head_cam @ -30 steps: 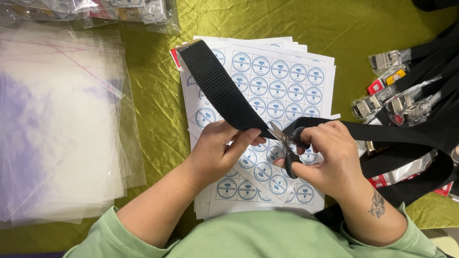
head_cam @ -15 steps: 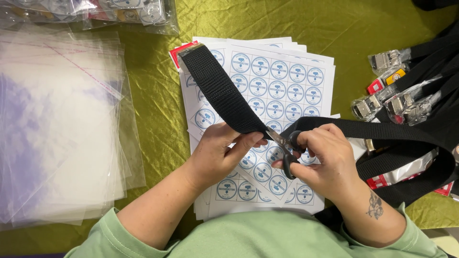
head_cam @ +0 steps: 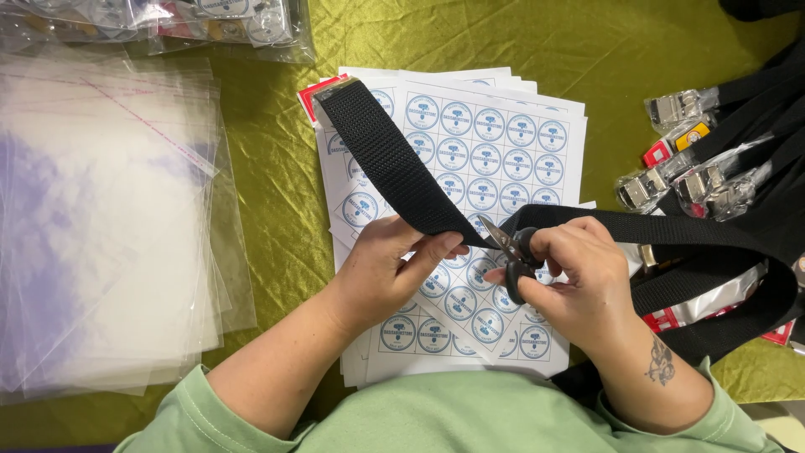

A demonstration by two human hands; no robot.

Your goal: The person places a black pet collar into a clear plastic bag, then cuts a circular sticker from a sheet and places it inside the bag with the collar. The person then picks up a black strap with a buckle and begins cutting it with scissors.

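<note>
**Scissors Met the Black Strap Over the Sticker Sheets**

At the far left, a stack of clear plastic bags point(head_cam: 109, 226) lay fanned on the green cloth point(head_cam: 277, 201), and more bagged items point(head_cam: 210, 21) sat along the top edge. Next came a pile of sticker sheets point(head_cam: 503, 143), white pages printed with rows of round blue labels, spread slightly so their corners showed. A small red card point(head_cam: 314, 88) peeked out under the pile's upper left corner

Across the sheets ran a black strap point(head_cam: 386, 159), its free end lying near that upper left corner and its length slanting down to the middle. The left hand point(head_cam: 386, 273) was clamped on the strap, thumb and fingers pinching it just beside the blades. The right hand point(head_cam: 579, 277) was closed around the black handles of small scissors point(head_cam: 507, 252), whose blades stood slightly apart and touched the strap's edge. The two hands were close together, nearly touching, above the lower part of the sheets

From the right hand the strap carried on rightward into a heap of more black straps point(head_cam: 738, 252). Silver metal buckles point(head_cam: 671, 180), some wrapped in clear plastic, lay near the heap, with a red and yellow tag point(head_cam: 679, 143) among them
</note>
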